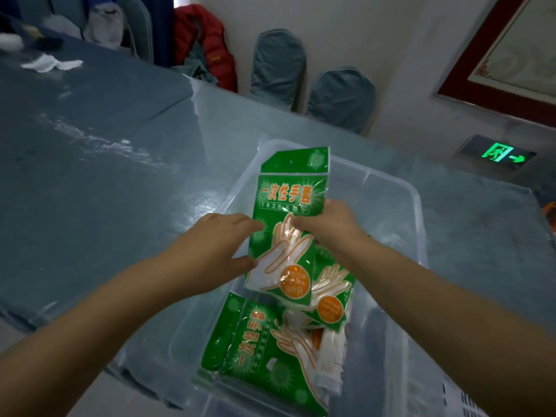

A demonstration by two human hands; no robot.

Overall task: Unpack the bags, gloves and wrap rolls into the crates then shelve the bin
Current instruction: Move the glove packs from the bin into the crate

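Blue-grey glossy cloth covers the desk (99,152); far edge has two covered chair backs (278,67), a red puffer jacket (204,43) and white crumpled tissue (51,64) at the far left corner. Lit green exit sign (498,153) low on the wall to the right, red-framed picture (511,52) above it.

Clear plastic bin (403,203) sits on the desk, near side cut off by the frame edge. Nothing blocks access from above; the bin walls are the only obstruction around the contents.

Green-and-white glove packet (288,206) is held up over the middle of the bin, tilted, top flap pointing away. Left hand (210,251) grips its left edge: thumb on the front face, the other fingers tucked behind. Right hand (328,224) closes on the packet's right edge at mid-height, fingertips hidden behind it. Both hands narrow, holding the packet.

More green glove packets (264,353) lie stacked in the bin's near half, just below the held one, overlapping each other. One of these (331,299) sits right under the right wrist.
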